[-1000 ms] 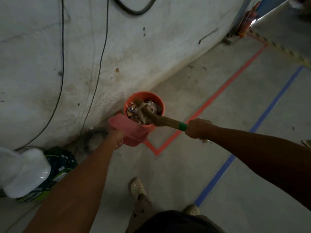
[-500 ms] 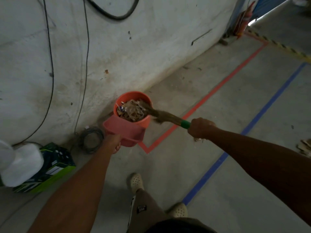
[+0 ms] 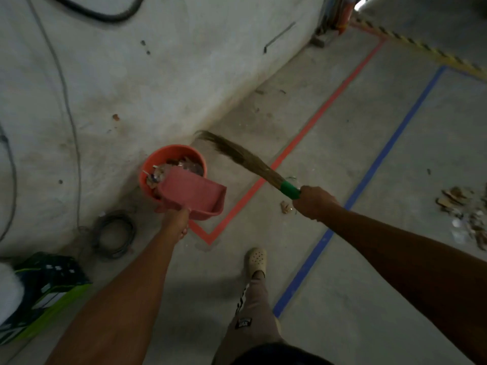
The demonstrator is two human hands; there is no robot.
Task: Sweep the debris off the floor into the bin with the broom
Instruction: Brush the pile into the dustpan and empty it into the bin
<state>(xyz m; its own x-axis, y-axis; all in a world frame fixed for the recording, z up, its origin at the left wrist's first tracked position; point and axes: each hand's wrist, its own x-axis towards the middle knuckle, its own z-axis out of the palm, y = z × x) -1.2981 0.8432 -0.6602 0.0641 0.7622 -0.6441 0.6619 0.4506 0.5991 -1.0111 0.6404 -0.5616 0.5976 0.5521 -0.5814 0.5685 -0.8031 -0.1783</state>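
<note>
the left hand (image 3: 176, 219) is closed around the handle of a pink dustpan (image 3: 193, 193). the dustpan is tilted with its front edge over the rim of the orange bin (image 3: 147, 175); whether the two touch cannot be told. the bin stands upright on the concrete floor (image 3: 342, 143), close to the base of the grey wall (image 3: 158, 69). it holds scraps of debris, visible above the dustpan edge.

the right hand (image 3: 315, 202) is closed around the green grip of the broom (image 3: 253, 160). the broom is held clear of the bin, to its right. its brown bristles point up and to the left, with the tip near the foot of the wall, beyond the bin. the bristles cross above the red tape line (image 3: 319, 119) on the floor.

a small scrap (image 3: 285, 206) lies on the floor just beside the right hand. a larger debris pile (image 3: 466, 212) lies well apart, at the right edge of view, beyond the blue tape line (image 3: 379, 164).

a coiled cable (image 3: 114, 234) lies on the floor near the wall, left of the left forearm. a green and black box (image 3: 44, 288) sits at the lower left. one foot in a pale clog (image 3: 256, 259) stands between the two forearms.
</note>
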